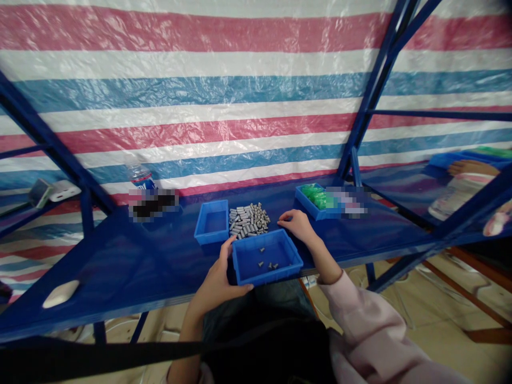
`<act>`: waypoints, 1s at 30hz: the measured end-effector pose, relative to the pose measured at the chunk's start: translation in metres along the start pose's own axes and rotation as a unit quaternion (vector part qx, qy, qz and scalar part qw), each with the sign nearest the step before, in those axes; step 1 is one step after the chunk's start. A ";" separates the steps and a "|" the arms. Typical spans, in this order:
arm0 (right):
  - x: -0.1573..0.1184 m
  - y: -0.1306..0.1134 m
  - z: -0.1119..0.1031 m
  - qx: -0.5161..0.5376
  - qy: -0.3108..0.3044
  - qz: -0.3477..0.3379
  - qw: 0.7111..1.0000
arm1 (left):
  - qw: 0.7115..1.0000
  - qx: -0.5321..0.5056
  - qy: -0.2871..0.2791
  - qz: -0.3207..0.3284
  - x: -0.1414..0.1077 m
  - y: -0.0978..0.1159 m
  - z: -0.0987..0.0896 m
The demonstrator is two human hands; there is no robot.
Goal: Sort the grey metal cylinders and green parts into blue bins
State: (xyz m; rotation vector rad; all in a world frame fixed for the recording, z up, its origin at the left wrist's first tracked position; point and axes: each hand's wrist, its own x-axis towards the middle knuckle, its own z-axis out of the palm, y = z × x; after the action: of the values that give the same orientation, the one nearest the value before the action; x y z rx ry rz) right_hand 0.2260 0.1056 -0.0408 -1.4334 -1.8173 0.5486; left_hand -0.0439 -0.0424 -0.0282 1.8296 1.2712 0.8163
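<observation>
Blue tabletop (pixel 136 266), tray (pixel 248 262) between the hands (pixel 218 277) (pixel 299 225).

The near tray (pixel 282 248) was smooth plastic, the heaped cylinders (pixel 247 221) looked like dull metal. The table (pixel 140 261) was glossy, the striped sheet (pixel 220 90) crinkled, shiny plastic.

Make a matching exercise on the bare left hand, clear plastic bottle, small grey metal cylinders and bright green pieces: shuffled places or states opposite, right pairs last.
1. Bare left hand
2. Clear plastic bottle
3. Small grey metal cylinders
4. Bright green pieces

A. Heaped on the dark blue tabletop
B. Gripping a blue rectangular plastic tray containing metal screws
C. Inside a blue plastic bin
D. Upright before a striped plastic sheet

Pairs: 1-B; 2-D; 3-A; 4-C
</observation>
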 end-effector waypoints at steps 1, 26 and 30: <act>0.000 0.001 0.000 0.000 0.003 -0.003 1.000 | 1.000 -0.005 -0.002 -0.002 0.000 0.000 0.000; -0.011 -0.030 -0.012 0.307 -0.221 0.011 0.926 | 1.000 0.011 0.007 -0.004 0.002 -0.001 0.001; -0.005 -0.019 -0.002 0.202 -0.146 -0.003 0.968 | 1.000 0.015 0.005 0.002 0.002 -0.002 0.001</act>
State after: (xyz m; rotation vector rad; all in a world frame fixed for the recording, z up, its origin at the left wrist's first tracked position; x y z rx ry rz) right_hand 0.2163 0.0955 -0.0276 -1.1113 -1.7931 1.1058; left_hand -0.0438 -0.0403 -0.0306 1.8542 1.2927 0.8126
